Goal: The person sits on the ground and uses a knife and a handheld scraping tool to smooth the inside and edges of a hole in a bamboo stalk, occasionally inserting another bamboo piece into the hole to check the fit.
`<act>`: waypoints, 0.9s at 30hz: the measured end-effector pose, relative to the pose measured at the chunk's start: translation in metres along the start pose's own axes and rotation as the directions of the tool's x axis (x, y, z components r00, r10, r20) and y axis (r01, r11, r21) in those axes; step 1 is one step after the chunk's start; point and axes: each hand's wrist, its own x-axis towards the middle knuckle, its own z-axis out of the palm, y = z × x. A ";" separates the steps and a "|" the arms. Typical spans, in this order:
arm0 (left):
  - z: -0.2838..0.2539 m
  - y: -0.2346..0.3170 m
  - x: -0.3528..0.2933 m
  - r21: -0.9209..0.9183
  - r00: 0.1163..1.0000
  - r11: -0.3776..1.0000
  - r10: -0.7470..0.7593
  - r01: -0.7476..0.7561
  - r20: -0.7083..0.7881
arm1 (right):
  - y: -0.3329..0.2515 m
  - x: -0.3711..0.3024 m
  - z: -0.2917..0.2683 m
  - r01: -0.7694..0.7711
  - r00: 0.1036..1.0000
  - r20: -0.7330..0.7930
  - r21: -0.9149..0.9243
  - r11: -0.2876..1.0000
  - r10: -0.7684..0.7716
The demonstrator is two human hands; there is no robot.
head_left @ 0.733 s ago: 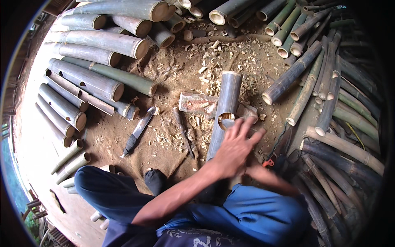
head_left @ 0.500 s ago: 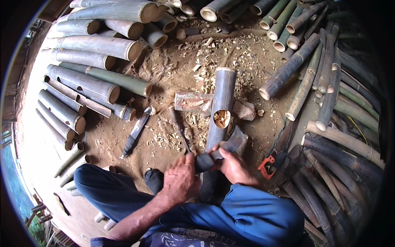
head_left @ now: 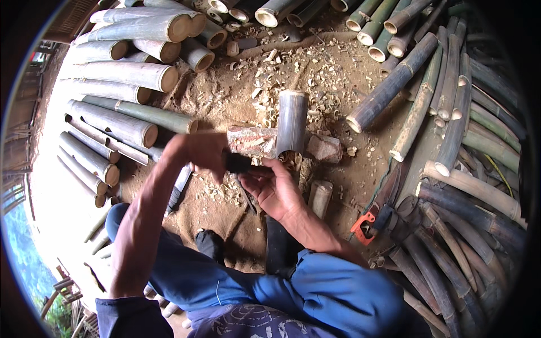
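Observation:
My left hand (head_left: 204,153) is raised in front of me, its fingers closed at the black-wrapped handle of a broad-bladed knife (head_left: 238,163). Turned palm up, my right hand (head_left: 276,191) pinches the dark part of the same knife between thumb and fingers. The blade is seen nearly edge-on and mostly hidden. Just beyond my right hand, a grey bamboo tube (head_left: 292,121) lies across a rough wooden block (head_left: 252,141). The cut hole in the tube's upper side is partly covered by my fingers.
Beside my left forearm lies a second knife (head_left: 179,190), partly hidden. A short bamboo piece (head_left: 320,198) and an orange saw handle (head_left: 363,228) are to the right. Pale chips (head_left: 270,73) litter the ground. Cut bamboo (head_left: 127,76) is stacked left and right.
Both hands have moved up and away from my lap with the knife, my left hand going forward and left. The knife has turned, so its broad blade no longer shows. My view has shifted slightly.

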 end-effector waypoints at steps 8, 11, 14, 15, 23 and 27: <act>0.162 0.059 -0.028 -0.306 0.905 0.948 -0.204 0.088 -0.373 | -0.023 -0.031 -0.025 -0.149 0.972 -0.235 -0.520 0.841 0.027; 0.212 0.097 -0.019 -0.485 0.884 0.874 -0.203 -0.031 -0.421 | -0.043 -0.041 -0.031 -0.221 0.957 -0.287 -0.804 0.551 -0.035; 0.241 0.126 -0.017 -0.590 0.853 0.802 -0.244 -0.091 -0.462 | -0.046 -0.052 -0.041 -0.171 0.952 -0.235 -0.939 0.298 -0.195; 0.242 0.125 -0.020 -0.649 0.846 0.742 -0.231 -0.167 -0.481 | -0.046 -0.052 -0.039 -0.162 0.964 -0.213 -0.947 0.277 -0.162; 0.164 0.028 -0.016 -0.280 0.636 0.960 -0.224 0.012 -0.739 | -0.010 -0.001 -0.033 0.004 1.000 -0.012 -0.586 0.810 -0.014; 0.099 0.059 -0.048 0.087 0.564 0.986 -0.009 0.142 -0.825 | -0.008 -0.002 -0.016 0.048 0.987 0.159 -0.235 0.971 -0.010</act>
